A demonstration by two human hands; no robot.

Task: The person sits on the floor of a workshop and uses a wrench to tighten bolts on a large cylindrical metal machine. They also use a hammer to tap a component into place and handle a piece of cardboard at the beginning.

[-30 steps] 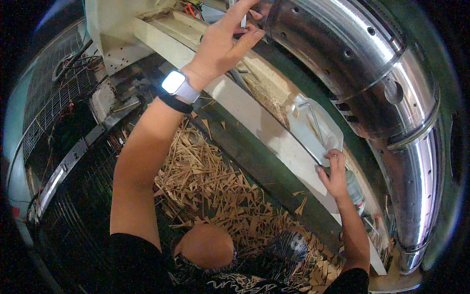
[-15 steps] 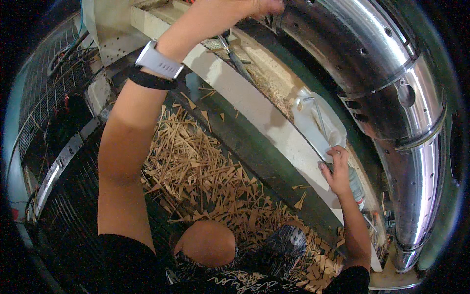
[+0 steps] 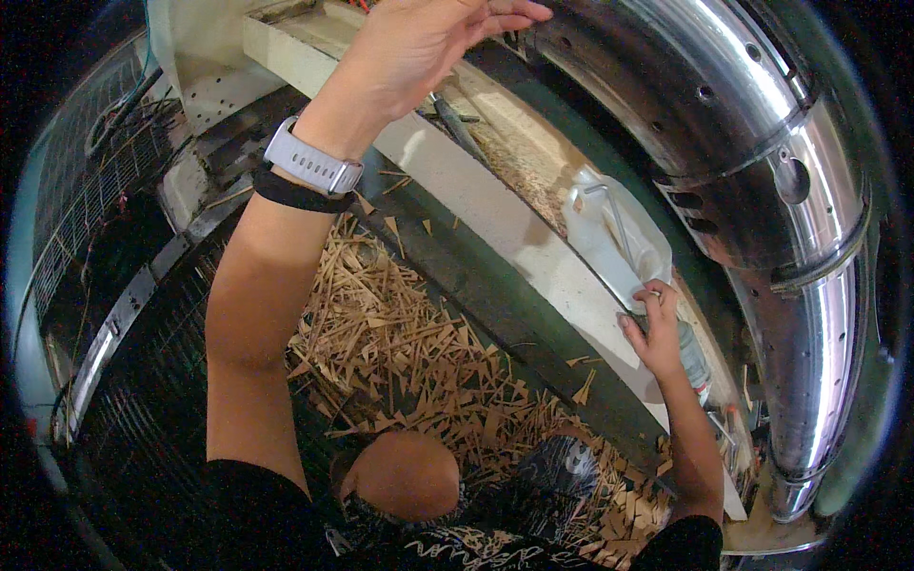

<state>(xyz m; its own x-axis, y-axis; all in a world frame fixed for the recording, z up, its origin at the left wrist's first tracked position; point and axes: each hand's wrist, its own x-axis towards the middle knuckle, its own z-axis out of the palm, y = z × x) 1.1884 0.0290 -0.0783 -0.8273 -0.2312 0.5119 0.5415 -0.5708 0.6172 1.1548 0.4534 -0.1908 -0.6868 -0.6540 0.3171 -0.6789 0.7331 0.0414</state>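
Note:
My left hand is raised at the top of the view, fingers stretched toward the near end of a large shiny metal cylinder. Nothing shows in that hand, though its upper edge is cut off by the frame. A pale grey watch strap and a black band circle the wrist. My right hand rests at the trough's edge by the lower end of a cut white plastic jug. Its fingers bend loosely, with the thumb apart. A bent metal hex key lies in the jug.
A long cream metal trough runs diagonally beside the cylinder. Below it lies a heap of brown cardboard offcuts. A grey-green bottle stands beside my right wrist. Wire mesh and a curved metal rail are at the left.
My left hand has come lower in the view, so more of its palm and fingers shows. The right hand has stayed at nearly the same place.

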